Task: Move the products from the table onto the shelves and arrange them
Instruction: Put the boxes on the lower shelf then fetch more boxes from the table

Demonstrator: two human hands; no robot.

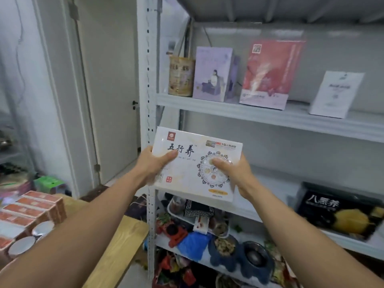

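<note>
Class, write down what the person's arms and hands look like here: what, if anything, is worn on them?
The left forearm and right forearm are bare, no sleeve in view. The left hand and right hand wear no gloves; no watch, bracelet or ring shows.

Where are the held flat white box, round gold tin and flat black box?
flat white box [187, 173], head view, front face.
round gold tin [181, 76], head view, side wall.
flat black box [337, 213], head view, top face.

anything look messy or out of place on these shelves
Yes: the bottom shelves hold a loose jumble of packets, a blue bag and bowls, unlike the upright purple box above. The red box leans back. The white box is gripped by the left hand and right hand.
</note>
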